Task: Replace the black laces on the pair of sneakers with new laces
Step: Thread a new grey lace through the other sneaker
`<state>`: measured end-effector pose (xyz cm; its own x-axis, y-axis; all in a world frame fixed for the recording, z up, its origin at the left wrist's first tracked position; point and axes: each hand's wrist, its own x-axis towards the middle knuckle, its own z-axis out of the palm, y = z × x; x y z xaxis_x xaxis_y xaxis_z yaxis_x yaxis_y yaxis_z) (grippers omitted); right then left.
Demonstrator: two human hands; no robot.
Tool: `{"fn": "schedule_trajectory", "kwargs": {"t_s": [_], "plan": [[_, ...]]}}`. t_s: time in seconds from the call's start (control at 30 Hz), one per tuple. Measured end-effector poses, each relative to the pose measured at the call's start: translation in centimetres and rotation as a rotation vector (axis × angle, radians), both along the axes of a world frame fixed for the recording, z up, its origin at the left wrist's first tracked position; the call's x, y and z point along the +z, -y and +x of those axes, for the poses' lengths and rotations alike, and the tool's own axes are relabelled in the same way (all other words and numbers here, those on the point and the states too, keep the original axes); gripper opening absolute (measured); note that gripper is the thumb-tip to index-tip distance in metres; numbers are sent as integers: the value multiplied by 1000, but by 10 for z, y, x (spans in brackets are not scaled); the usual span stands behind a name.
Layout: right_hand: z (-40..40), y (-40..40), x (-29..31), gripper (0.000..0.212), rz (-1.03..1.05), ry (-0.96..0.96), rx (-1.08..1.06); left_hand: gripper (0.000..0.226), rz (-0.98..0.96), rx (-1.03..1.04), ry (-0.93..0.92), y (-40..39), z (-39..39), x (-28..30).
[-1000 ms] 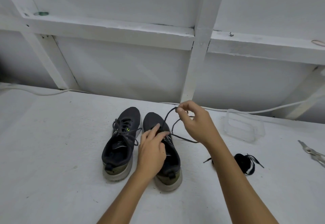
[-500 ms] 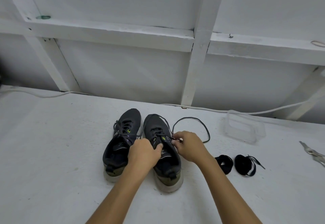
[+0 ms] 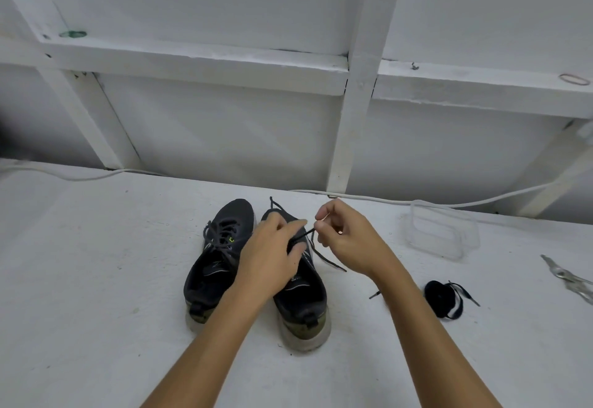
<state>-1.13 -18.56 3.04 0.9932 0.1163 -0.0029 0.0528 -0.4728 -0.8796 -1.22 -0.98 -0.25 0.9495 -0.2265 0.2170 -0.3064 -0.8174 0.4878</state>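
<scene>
Two dark sneakers stand side by side on the white surface, toes pointing away. The left sneaker [image 3: 215,263] is laced with a black lace. My left hand [image 3: 269,258] rests on the upper of the right sneaker [image 3: 303,298], fingers over its eyelets. My right hand [image 3: 348,240] pinches the right sneaker's black lace [image 3: 322,255] just beside the shoe and holds it taut from an eyelet; its free end trails on the surface. A rolled bundle of black laces [image 3: 444,299] lies to the right, partly hidden by my right forearm.
A clear plastic container [image 3: 441,231] sits at the back right. A metal tool [image 3: 568,277] lies at the far right edge. A white cable [image 3: 369,197] runs along the wall at the back of the surface. White wooden framing rises behind.
My right hand has lifted off the right sneaker and pulled a stretch of black lace up and to the right. My left hand has slid forward over the eyelets.
</scene>
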Motion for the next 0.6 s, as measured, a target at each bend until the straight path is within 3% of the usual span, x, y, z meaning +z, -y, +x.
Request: {"fn": "schedule_trajectory", "kwargs": {"t_s": [0.1, 0.2, 0.27, 0.33, 0.4, 0.5, 0.6], "plan": [[2, 3, 5, 7, -26, -11, 19, 20, -21, -20, -23, 4, 11, -3], [3, 18, 0, 12, -275, -27, 11, 17, -279, 250, -54, -4, 20, -2], [3, 28, -5, 20, -382, -46, -7, 25, -265, 311, -58, -17, 22, -3], [2, 30, -7, 23, -373, -51, -17, 44, -175, 128, -37, -23, 20, -3], [1, 24, -4, 22, -357, -22, 0, 51, -222, -106, -69, -16, 15, 3], [4, 11, 4, 22, -367, 43, 42, 34, -271, -254, -136, -2, 16, 13], [7, 12, 6, 20, -390, 61, 13, 15, -231, -225, -85, -5, 18, 22]]}}
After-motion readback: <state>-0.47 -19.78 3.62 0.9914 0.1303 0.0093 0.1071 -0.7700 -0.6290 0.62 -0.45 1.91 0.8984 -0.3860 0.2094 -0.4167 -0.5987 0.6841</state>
